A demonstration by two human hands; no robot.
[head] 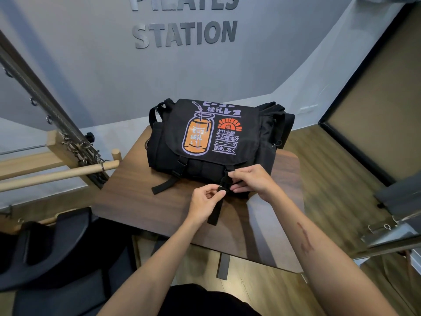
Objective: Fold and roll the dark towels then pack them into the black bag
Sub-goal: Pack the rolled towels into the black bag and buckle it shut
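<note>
The black bag (218, 142) lies on a small dark wooden table (136, 201), its flap down, with an orange drink print and pale lettering on top. The flap's left buckle (181, 164) is fastened and its strap trails onto the table. My left hand (205, 202) and my right hand (252, 180) meet at the bag's front right buckle (222, 189); both pinch it, the left from below and the right from above. A black strap (215, 212) hangs from that buckle toward me. No towels are in view.
Wooden bars and metal springs of exercise equipment (75, 153) stand at the left. A black padded seat (57, 247) is at lower left. A grey wall with raised letters (184, 33) rises behind the table. A dark framed panel (376, 110) leans at the right.
</note>
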